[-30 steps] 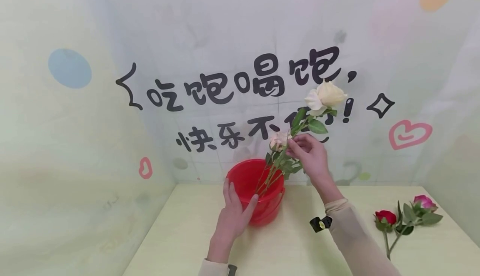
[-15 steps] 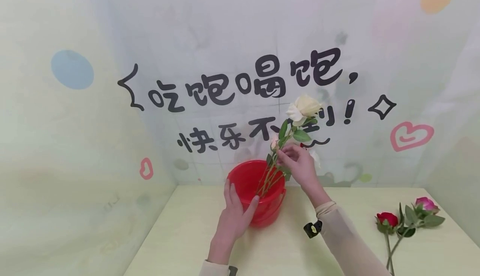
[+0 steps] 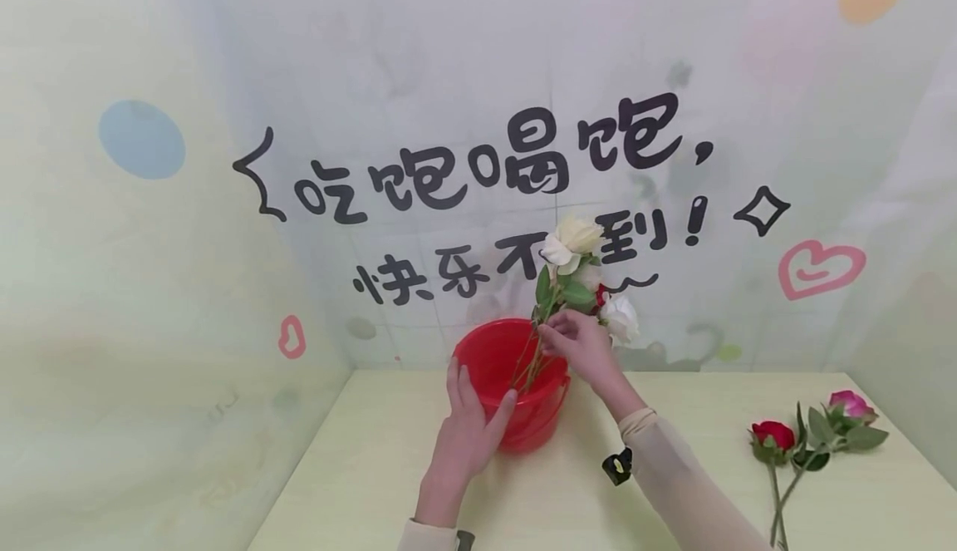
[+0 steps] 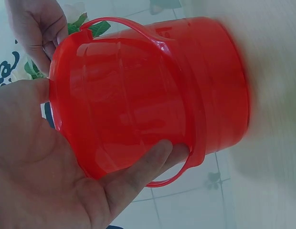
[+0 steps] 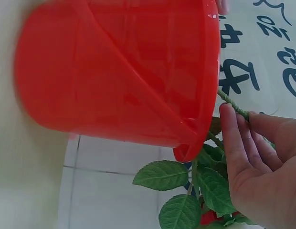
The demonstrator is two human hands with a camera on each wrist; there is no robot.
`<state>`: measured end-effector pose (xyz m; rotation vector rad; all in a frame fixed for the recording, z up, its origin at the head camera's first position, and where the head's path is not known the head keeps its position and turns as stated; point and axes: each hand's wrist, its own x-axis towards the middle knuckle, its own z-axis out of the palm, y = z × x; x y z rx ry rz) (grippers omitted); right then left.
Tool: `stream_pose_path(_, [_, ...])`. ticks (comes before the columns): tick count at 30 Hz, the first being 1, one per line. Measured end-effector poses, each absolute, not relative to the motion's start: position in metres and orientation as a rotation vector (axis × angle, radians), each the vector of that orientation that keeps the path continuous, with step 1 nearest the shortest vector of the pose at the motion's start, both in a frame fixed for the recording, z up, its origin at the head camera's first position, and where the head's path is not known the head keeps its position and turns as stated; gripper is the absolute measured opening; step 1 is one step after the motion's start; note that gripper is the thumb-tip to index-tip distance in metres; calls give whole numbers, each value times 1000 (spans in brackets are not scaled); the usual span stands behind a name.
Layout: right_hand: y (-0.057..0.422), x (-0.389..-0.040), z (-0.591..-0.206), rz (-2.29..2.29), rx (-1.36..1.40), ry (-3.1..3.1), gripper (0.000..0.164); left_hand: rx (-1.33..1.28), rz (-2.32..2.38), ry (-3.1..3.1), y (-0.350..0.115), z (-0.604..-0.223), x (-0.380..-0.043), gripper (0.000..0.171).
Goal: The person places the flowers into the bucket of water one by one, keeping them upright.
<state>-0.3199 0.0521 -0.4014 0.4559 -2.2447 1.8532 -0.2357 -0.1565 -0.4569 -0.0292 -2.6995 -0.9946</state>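
The red bucket [image 3: 537, 422] stands upright on the table with its mouth tipped toward me in the head view. My left hand [image 3: 463, 439] holds it at the near left side, thumb at the rim; the left wrist view has its fingers [image 4: 133, 179] stretched along the wall. Over the right rim, my right hand [image 3: 586, 351] pinches the stem of a white rose [image 3: 571, 243], its lower end inside the bucket. Behind that hand lean another white rose [image 3: 619, 318] and a partly hidden red bloom [image 3: 601, 294], with green leaves [image 5: 212, 186] outside the rim.
A red rose [image 3: 773, 436] and a pink rose [image 3: 851, 406] lie with crossed stems at the right of the pale table [image 3: 374, 451]. The printed backdrop [image 3: 449, 61] rises right behind the bucket. The bucket's handle [image 4: 172, 182] hangs down around its body.
My right hand has moved down and left, bringing the white rose lower and over the bucket. Blooms behind it have come into sight. My left hand and the bucket have stayed put.
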Motion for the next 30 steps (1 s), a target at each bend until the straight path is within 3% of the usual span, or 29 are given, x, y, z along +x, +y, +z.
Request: stream_pose_path(30, [53, -326, -416, 1788, 464, -2442, 18, -40, -1010, -2689, -158, -459, -235, 111])
